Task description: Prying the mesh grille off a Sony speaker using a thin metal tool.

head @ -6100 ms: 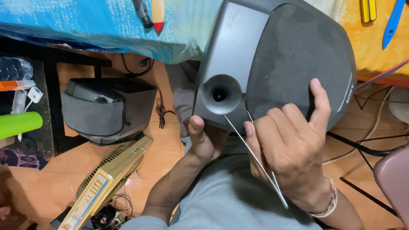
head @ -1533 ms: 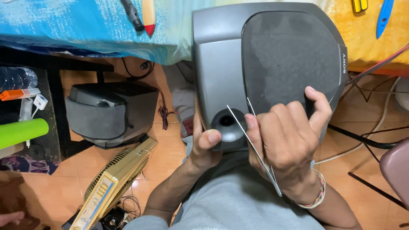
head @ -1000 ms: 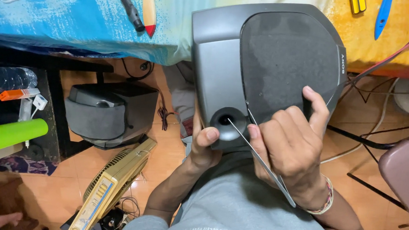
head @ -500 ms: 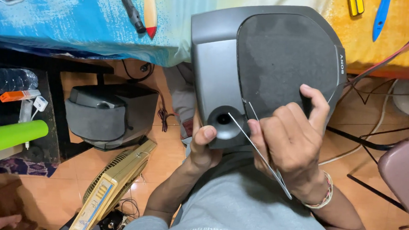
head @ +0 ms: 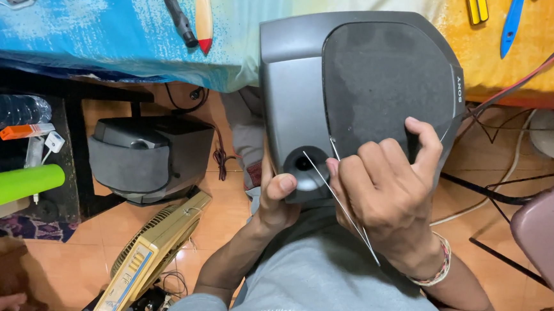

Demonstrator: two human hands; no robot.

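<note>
Head view: grey speaker cabinet (head: 293, 105) propped on the lap against the table edge, left hand (head: 279, 197) cupping its lower corner, thumb by the port. Right hand (head: 390, 194) fingers curled, pinching thin metal tweezers (head: 341, 207) at the grille edge. Likely slip: tips skidding, tearing the dark grille cloth (head: 390, 79).
</note>
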